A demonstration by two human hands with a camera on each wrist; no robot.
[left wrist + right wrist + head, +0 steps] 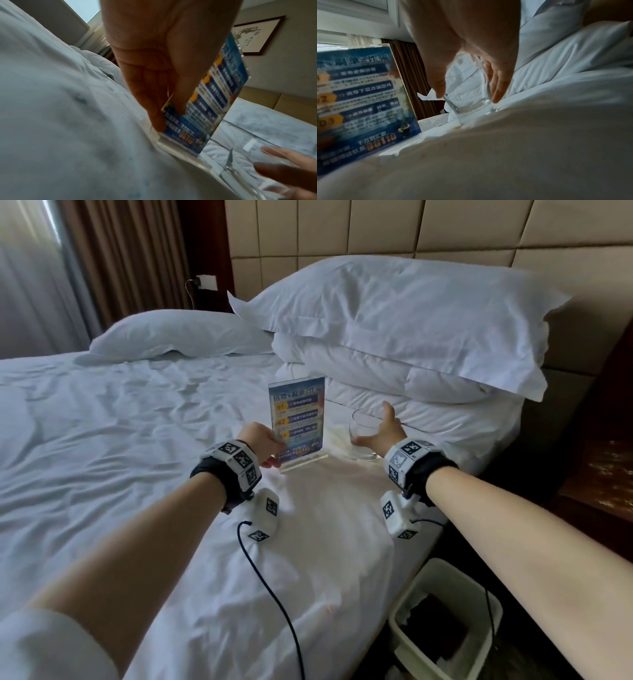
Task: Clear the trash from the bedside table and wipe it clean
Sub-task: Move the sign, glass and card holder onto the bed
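Note:
A blue printed sign in a clear acrylic stand (297, 416) stands upright on the white bed sheet (137, 440). My left hand (269, 448) pinches its lower left edge, thumb (178, 97) on the printed face (217, 97) and fingers behind. Just to the right, a clear drinking glass (363, 424) stands on the sheet, and my right hand (376, 434) is wrapped round it. In the right wrist view the thumb (438, 83) and fingers (499, 86) lie on opposite sides of the glass (467, 104). The dark wooden bedside table (603, 477) is at the right edge.
Stacked white pillows (411, 320) and a folded duvet lie just behind the glass. A white waste bin (404, 611) with dark contents stands on the floor between bed and bedside table. A dark cable (270, 587) trails across the sheet.

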